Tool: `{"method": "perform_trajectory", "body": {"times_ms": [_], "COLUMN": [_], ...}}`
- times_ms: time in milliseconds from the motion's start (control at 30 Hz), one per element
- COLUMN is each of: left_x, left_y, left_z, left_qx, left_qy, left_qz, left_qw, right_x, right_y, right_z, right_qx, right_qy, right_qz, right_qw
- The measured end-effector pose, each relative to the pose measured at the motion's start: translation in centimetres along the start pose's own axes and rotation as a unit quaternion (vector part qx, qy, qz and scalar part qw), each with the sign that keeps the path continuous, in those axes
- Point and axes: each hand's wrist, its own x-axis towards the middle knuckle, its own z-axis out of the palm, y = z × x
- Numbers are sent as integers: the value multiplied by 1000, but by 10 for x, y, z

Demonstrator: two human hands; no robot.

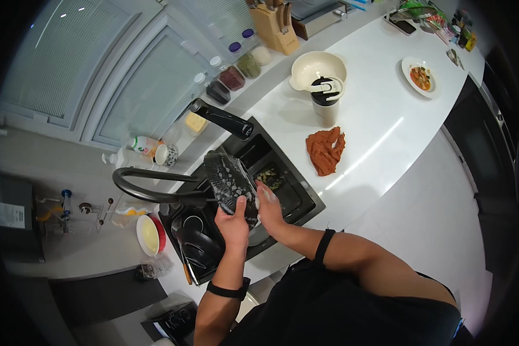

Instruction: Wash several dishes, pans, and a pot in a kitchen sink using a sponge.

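A black pan (pixel 226 179), its outside streaked with soap suds, is held tilted above a black sink (pixel 313 205). My left hand (pixel 234 225) grips its near edge, with the thumb lying on the sudsy side. At the right edge of the pan is my right hand (pixel 269 207), with foam by the fingers; whether it also holds a sponge is hidden. Food scraps (pixel 268 178) lie in the basin beyond the pan. A dark curved faucet (pixel 149 198) arches beside the pan on the left.
Black cookware (pixel 197 242) sits in the sink's left part. On the right counter are a crumpled rust-coloured cloth (pixel 324 150), a lidded tumbler (pixel 326 110), a cream bowl (pixel 315 65) and a plate of food (pixel 421 78). Along the window ledge stand jars (pixel 231 78) and a knife block (pixel 277 32).
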Motion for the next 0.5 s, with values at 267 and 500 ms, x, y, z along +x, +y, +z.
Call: {"method": "perform_trajectory", "body": {"times_ms": [267,500], "left_x": [-12,-33], "left_y": [24,48], "left_z": [-37,-33], "left_qx": [-22,-57], "left_qy": [-20,-53], "left_qz": [-59,-84], "left_qw": [998,993], "right_x": [8,48], "right_y": [-38,-40], "right_z": [10,-4], "right_qx": [-102,-172], "right_qy": [-127,-69], "right_qz": [-176,-267], "right_qw": [971,946]}}
